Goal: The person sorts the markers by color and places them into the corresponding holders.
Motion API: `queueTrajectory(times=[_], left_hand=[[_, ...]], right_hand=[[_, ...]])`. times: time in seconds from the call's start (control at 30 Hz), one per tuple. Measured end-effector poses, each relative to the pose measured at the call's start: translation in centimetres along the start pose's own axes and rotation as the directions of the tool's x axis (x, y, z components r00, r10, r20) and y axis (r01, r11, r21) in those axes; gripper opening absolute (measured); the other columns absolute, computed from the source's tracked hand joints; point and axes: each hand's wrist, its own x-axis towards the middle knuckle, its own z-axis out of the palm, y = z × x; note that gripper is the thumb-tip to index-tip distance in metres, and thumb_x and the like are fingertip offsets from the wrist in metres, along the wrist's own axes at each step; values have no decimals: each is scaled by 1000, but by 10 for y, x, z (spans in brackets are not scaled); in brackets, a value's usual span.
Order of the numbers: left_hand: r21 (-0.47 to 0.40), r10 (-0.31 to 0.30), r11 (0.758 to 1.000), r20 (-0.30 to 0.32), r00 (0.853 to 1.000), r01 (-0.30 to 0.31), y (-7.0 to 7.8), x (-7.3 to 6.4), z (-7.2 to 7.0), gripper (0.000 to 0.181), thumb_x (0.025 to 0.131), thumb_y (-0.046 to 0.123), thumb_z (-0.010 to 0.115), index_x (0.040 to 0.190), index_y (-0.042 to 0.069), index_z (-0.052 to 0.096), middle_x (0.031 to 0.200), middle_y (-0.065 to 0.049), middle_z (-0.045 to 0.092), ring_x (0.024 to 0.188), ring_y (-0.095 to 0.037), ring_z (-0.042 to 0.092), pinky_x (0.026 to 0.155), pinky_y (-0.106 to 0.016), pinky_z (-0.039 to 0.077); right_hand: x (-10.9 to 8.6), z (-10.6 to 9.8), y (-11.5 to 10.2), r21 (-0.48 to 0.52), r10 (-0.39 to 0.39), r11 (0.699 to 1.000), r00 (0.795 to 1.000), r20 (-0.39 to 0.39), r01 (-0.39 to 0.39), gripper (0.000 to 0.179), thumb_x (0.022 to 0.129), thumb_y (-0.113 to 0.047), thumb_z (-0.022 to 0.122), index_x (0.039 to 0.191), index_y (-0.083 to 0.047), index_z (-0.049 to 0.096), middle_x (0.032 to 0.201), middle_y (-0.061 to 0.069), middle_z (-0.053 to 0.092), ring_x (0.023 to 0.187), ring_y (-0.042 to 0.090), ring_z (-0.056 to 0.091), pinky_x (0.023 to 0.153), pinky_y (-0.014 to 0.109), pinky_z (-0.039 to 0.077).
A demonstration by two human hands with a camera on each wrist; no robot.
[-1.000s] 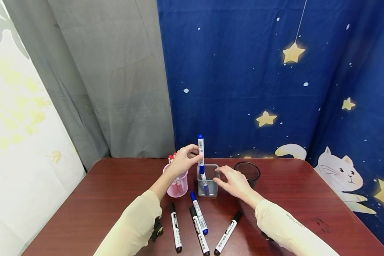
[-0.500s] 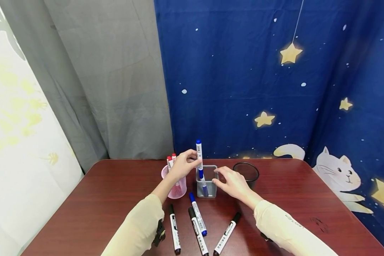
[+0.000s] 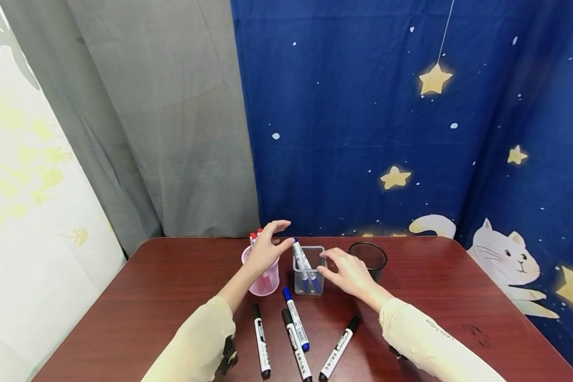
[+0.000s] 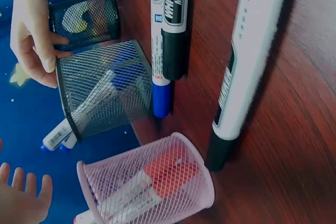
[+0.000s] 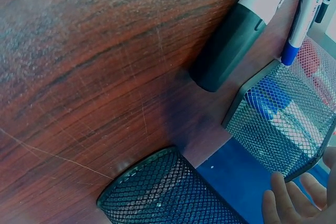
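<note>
My left hand [image 3: 266,249] is over the pink mesh cup [image 3: 254,289], fingers spread and holding nothing. Its thumb tip is close to the top of a blue marker [image 3: 298,252]. That marker and a second blue one lean inside the grey square mesh holder [image 3: 297,287], blue caps down. My right hand [image 3: 347,269] is on the holder's right, relaxed thumb and fingertips at its rim. In the left wrist view, red markers [image 4: 131,198] stand caps down in the pink cup.
A black round mesh cup [image 5: 194,198] stands right of the square holder, partly behind my right hand. In front lie a blue marker [image 3: 296,318] and three black-capped markers [image 3: 261,342] on the wooden table [image 3: 181,297]. Curtains [image 3: 363,106] hang behind the table's far edge.
My left hand has let go of the blue marker and spread its fingers. The marker has dropped into the square holder and leans there. My right hand keeps its place.
</note>
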Motion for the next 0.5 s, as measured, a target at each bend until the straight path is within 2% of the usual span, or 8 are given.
queueTrajectory(times=[0.13,0.2,0.37,0.43,0.5], left_hand=[[0,51,999,32,998,-51,23,-14,-11,30,79,-3,61,108,-8,52,110,-24,52,104,-35,47,81,-46,41],[3,52,999,72,996,-52,26,-23,-15,29,80,-3,61,107,-8,53,107,-24,54,101,-34,50,81,-46,41],[3,35,999,175,984,-37,12,-46,-15,27,80,1,63,105,-5,55,102,-18,58,95,-29,54,79,-46,42],[41,60,997,206,977,-70,1,-54,-13,27,80,5,64,105,-2,57,102,-12,60,93,-24,55,78,-43,44],[92,104,987,245,964,-130,-5,-61,-11,26,80,8,65,104,1,58,101,-7,60,94,-19,55,80,-38,44]], right_hand=[[1,0,0,-11,-5,1000,1000,-5,5,32,79,-36,64,104,-15,62,97,-3,59,69,13,56,57,33,45],[1,0,0,-10,-3,1000,1000,-1,3,32,80,-36,63,104,-15,62,98,-3,59,69,13,56,57,33,45],[0,1,1,-5,8,1000,1000,13,-8,31,80,-36,63,105,-17,61,99,-3,59,71,17,58,57,33,45],[0,1,1,-1,12,1000,1000,18,-12,31,80,-36,62,105,-17,61,99,-3,59,71,18,58,57,33,45],[0,1,1,1,14,1000,1000,21,-14,31,80,-36,62,105,-17,61,99,-3,59,72,18,58,58,33,45]])
